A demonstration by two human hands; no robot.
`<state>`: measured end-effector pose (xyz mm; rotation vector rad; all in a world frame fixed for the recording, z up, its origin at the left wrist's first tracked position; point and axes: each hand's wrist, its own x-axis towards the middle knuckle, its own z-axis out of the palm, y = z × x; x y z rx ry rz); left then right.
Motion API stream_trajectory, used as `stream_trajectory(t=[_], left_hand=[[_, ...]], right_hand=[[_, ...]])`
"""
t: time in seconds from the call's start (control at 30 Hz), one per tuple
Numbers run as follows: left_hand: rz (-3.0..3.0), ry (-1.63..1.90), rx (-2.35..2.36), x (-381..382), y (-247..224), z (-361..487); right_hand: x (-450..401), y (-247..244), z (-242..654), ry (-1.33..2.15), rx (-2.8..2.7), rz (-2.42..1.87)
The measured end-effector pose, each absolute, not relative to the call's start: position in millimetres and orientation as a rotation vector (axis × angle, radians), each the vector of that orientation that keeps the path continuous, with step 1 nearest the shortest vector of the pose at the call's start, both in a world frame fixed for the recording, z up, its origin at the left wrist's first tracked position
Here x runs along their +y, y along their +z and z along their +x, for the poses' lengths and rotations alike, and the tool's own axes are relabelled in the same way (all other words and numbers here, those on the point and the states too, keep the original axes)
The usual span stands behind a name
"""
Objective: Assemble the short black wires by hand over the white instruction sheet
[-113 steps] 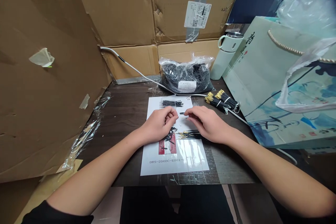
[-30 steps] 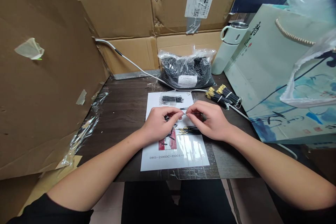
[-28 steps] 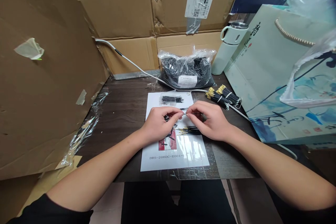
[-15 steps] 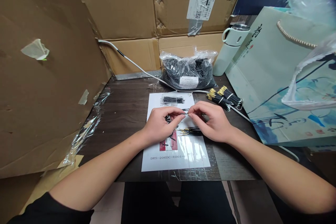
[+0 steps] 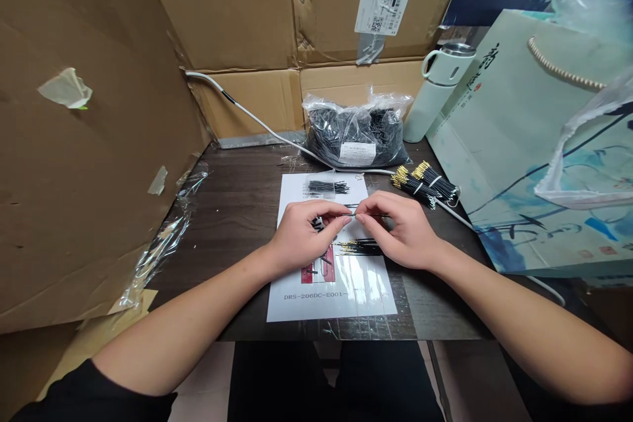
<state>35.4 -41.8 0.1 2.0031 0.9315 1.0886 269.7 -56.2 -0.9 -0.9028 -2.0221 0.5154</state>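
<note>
My left hand (image 5: 307,232) and my right hand (image 5: 399,229) are both closed in a pinch, fingertips almost meeting above a white sheet (image 5: 291,310). Between the right fingers is a thin black wire (image 5: 378,215), its end reaching toward the left fingertips. The left thumb and index finger grip a small, thin black piece, mostly hidden by them. A few black wires (image 5: 350,206) lie just behind the fingertips. Loose black wires with gold ends (image 5: 359,247) lie below the right hand. Short black tubes (image 5: 311,270) rest on a red-and-white printed patch (image 5: 317,275).
Behind the hands sits a pile of short black tubes (image 5: 329,187) on clear plastic. Farther back are a clear bag of black tubes (image 5: 353,132), tied wire bundles (image 5: 418,184), a white cable (image 5: 257,120) and a pale bottle (image 5: 435,92). A paper bag (image 5: 524,145) stands right, cardboard (image 5: 89,178) left.
The view has shifted very slightly. Both hands keep their pinch in nearly the same place, with the fingertips close together.
</note>
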Motion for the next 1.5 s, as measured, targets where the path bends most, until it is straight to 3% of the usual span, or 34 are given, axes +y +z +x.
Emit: stream_trajectory(t=[1.5], left_hand=[[2.052, 1.084, 0.935, -39.7, -3.0, 32.6]], right_hand=[[-55.9, -2.0, 268.6, 0.537, -2.038, -0.900]])
